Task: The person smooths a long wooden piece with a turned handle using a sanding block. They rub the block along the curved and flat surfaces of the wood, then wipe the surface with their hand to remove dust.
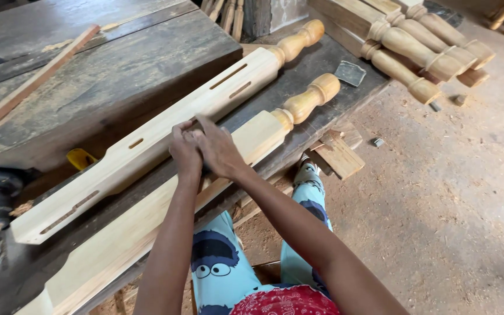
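Rough dark workbench point(118, 81): both hands, left point(185, 153) and right point(220, 153), grip clamped on smooth pale turned leg point(147, 219).

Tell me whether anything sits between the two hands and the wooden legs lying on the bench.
Nothing visible does. The left hand and right hand are pressed together between the far turned leg and the near turned leg, already touching the wood.

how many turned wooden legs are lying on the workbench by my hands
2: the far leg, slotted, touched by both the left hand and right hand; the near leg beside it. More are stacked off the bench.
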